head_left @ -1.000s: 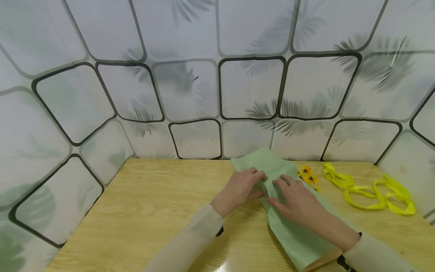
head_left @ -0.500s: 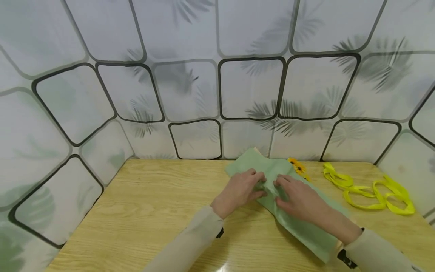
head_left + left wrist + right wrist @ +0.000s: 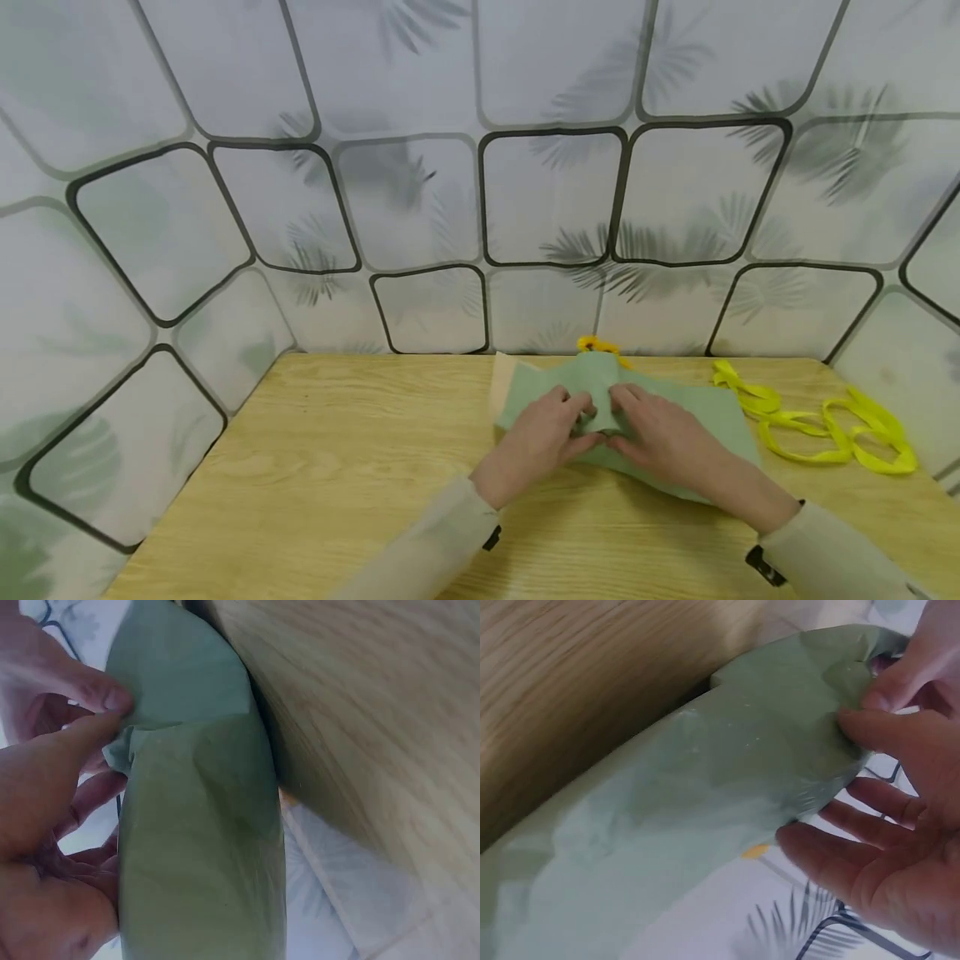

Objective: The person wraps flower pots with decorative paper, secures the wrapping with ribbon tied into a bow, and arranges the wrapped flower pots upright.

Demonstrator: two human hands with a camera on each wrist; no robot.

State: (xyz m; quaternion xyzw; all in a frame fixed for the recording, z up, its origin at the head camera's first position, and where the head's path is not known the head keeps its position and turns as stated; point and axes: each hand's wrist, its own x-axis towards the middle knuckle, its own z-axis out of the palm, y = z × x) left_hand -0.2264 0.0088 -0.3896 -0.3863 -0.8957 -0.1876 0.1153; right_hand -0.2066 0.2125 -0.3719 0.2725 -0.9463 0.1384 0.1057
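Observation:
A green sheet of wrapping paper (image 3: 701, 412) lies gathered at the back of the table, its pale cream underside (image 3: 501, 387) showing at the left end. My left hand (image 3: 542, 437) pinches the gathered middle of it. Right beside it, my right hand (image 3: 667, 433) pinches the same gathers, the two thumbs meeting at the front. In the left wrist view the paper (image 3: 202, 847) is bunched at the thumb tips. Yellow sunflowers (image 3: 592, 343) poke out behind the paper, their lower parts hidden by it. One yellow petal (image 3: 755, 851) shows past the paper's edge in the right wrist view.
A loosely looped yellow ribbon (image 3: 810, 425) lies on the right side of the wooden table (image 3: 337, 467). A patterned curtain (image 3: 555, 200) with dark outlines and leaf prints rises right behind the table's far edge.
The paper has turned between my hands: its long right end has swung from the front toward the back. The sunflowers have moved left behind it, and the cream underside now shows at left.

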